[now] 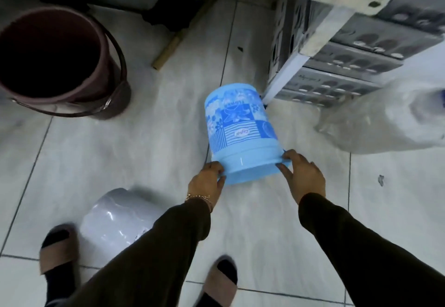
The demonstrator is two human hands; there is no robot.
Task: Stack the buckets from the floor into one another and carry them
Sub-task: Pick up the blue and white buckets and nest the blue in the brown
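Observation:
A light blue bucket with a patterned blue label lies tilted, base pointing away from me, mouth toward me. My left hand grips its rim on the left side and my right hand grips the rim on the right. A pale grey bucket lies on the tiled floor at the lower left, partly hidden by my left sleeve. A large maroon bucket with a handle stands upright at the upper left, its mouth open upward.
A white table leg and grey perforated crates stand close behind the blue bucket on the right. A clear plastic bag lies at the right edge. A wooden stick rests on the floor. My sandalled feet are at the bottom.

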